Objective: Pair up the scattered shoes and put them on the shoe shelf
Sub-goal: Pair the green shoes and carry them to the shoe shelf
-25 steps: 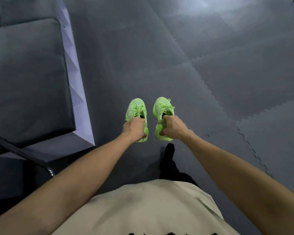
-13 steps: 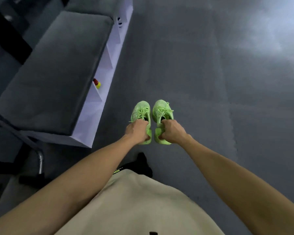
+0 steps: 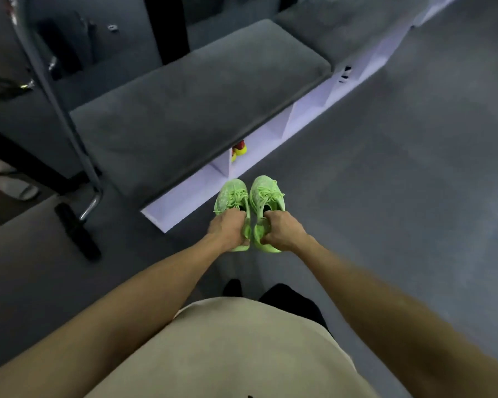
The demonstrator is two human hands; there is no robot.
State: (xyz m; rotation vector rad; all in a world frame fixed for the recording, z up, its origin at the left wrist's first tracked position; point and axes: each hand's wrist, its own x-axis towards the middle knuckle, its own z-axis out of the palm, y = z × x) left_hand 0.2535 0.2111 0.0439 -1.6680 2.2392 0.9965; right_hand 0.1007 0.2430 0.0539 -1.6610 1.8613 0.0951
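Green pair matched: my left hand (image 3: 227,231) grips left shoe (image 3: 233,196), right hand (image 3: 283,232) grips right shoe (image 3: 266,193), frame centre. Shelf (image 3: 308,113) just above; red-yellow shoe (image 3: 239,147) already inside. Shelving remains.

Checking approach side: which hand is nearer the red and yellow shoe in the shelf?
Left. The left hand is just below the red and yellow shoe; the right hand is farther right.
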